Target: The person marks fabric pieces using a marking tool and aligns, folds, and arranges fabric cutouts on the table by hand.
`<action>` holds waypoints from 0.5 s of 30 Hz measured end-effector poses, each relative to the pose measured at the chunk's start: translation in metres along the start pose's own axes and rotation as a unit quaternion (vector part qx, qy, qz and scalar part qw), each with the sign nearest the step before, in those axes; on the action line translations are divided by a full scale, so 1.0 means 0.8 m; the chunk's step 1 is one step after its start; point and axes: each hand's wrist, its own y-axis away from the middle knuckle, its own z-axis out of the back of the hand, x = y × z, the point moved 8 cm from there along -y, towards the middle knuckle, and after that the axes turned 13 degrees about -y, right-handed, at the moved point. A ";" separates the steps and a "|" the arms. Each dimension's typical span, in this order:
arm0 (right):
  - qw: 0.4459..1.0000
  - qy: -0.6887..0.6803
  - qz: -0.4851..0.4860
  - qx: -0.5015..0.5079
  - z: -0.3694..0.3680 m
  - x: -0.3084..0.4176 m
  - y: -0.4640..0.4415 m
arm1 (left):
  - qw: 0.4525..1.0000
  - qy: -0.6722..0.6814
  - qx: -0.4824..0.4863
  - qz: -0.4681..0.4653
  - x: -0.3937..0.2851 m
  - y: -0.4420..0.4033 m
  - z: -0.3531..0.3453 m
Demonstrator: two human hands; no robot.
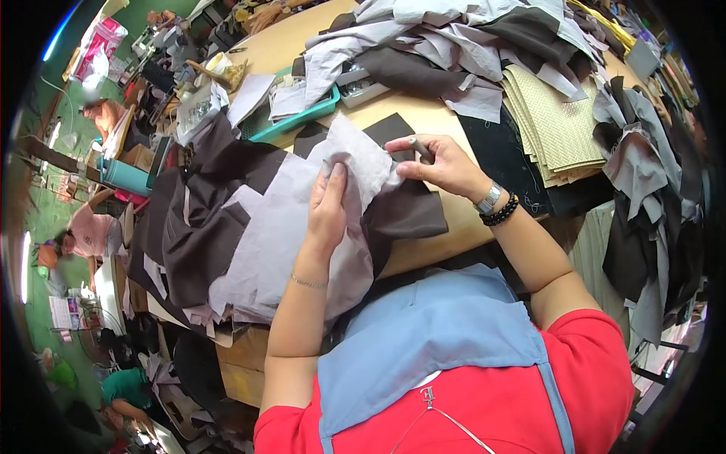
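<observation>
My left hand (pixel 330 200) pinches a pale, whitish fabric piece (pixel 358 155) between thumb and fingers, its top corner pointing up. My right hand (pixel 446 168) is at the right edge of that piece, with a dark pen-like tool (pixel 420 150) held in its fingers. Its thumb and fingertip are close to the fabric edge; whether they grip the edge too I cannot tell. Below my left hand, light grey-pink fabric (pixel 265 253) drapes over the table edge. Dark brown fabric panels (pixel 408 208) lie under and beside my hands.
A teal tray (pixel 299 115) holds pale pieces behind my hands. Heaped grey and dark cloth (pixel 431 53) covers the table's far side. Cream woven sheets (pixel 552 125) are stacked at right, near hanging cloth (pixel 643 174). Bunched dark fabric (pixel 208 204) is at left; other people sit farther left.
</observation>
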 end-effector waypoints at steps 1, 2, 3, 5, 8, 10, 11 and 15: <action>0.998 -0.050 0.031 0.031 -0.013 0.009 -0.002 | 0.999 -0.040 0.003 0.001 -0.008 0.001 0.006; 0.991 -0.099 0.061 0.062 -0.021 0.019 -0.002 | 0.999 -0.009 0.022 0.032 -0.011 0.007 0.006; 0.978 -0.170 0.030 0.117 -0.029 0.022 0.000 | 0.997 0.023 0.042 0.064 -0.024 0.015 -0.001; 0.966 -0.188 0.095 0.153 -0.035 0.036 -0.003 | 0.984 0.099 0.104 0.104 -0.005 0.023 0.020; 0.941 -0.316 0.049 0.111 -0.028 0.034 -0.010 | 0.966 0.188 0.106 0.145 0.030 0.025 0.048; 0.930 -0.362 0.021 0.068 -0.010 0.019 -0.021 | 0.940 0.217 0.170 0.199 0.022 0.001 0.026; 0.973 -0.180 0.114 0.092 0.004 0.007 -0.030 | 0.974 0.128 0.114 0.150 0.038 -0.017 0.037; 0.992 -0.059 -0.106 -0.036 0.011 -0.042 -0.016 | 0.960 0.073 -0.018 0.268 0.164 -0.038 0.056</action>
